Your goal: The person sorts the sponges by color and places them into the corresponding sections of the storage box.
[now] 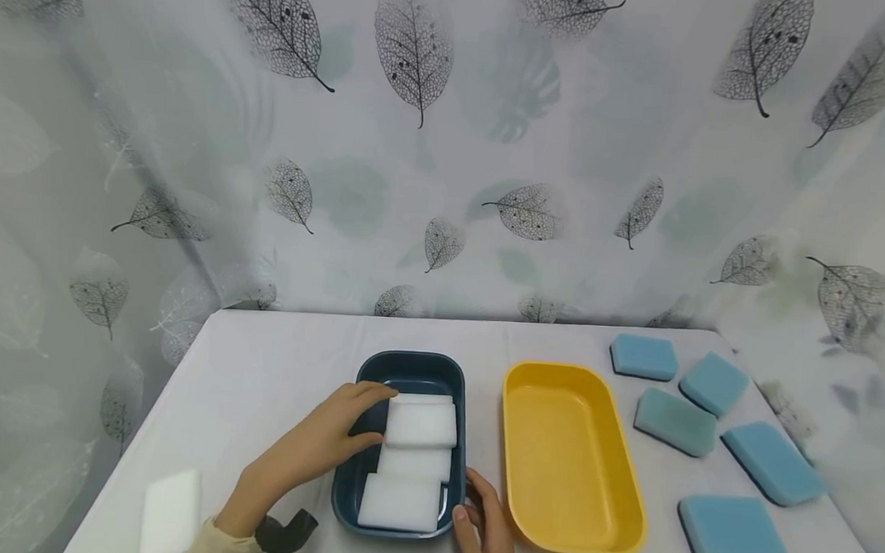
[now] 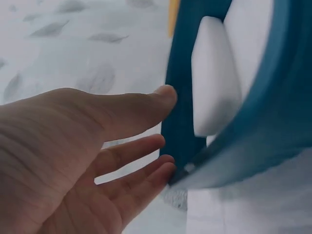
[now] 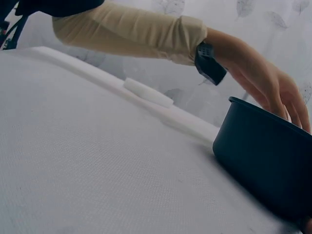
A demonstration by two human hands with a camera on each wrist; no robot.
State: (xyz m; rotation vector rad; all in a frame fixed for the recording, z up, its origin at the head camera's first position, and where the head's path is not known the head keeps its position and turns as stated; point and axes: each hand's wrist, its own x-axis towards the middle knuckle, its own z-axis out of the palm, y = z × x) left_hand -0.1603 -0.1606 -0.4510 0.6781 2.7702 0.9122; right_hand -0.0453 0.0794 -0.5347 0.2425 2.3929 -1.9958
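A leaf-print curtain (image 1: 486, 162) is hanging behind a white-covered table (image 1: 280, 360), where we are seeing a person's two bare hands at work around a dark blue tray (image 1: 371, 381). The tray is standing between the table's left and right edges, its far end just in from the table's far edge, and white blocks (image 1: 401, 502) are lying inside it in an overlapping row. The left hand (image 1: 322, 433) is hovering over the tray's left rim, thumb and fingers parted and holding nothing; we are unable to tell whether a fingertip is touching a block. The right hand (image 1: 489, 529) is resting against the tray's near right corner, its grip, if any, hidden from us. A yellow tray (image 1: 510, 447) is standing just beside it, five blue blocks (image 1: 733, 530) are lying toward the table's right edge, and a lone white block (image 1: 170, 513) is lying near its left edge.

We are judging the overlap to be the chief hazard: pulling out a lower block could be dislodging its neighbour. A loose right hand could also be letting a knock on the rim shift the tray.
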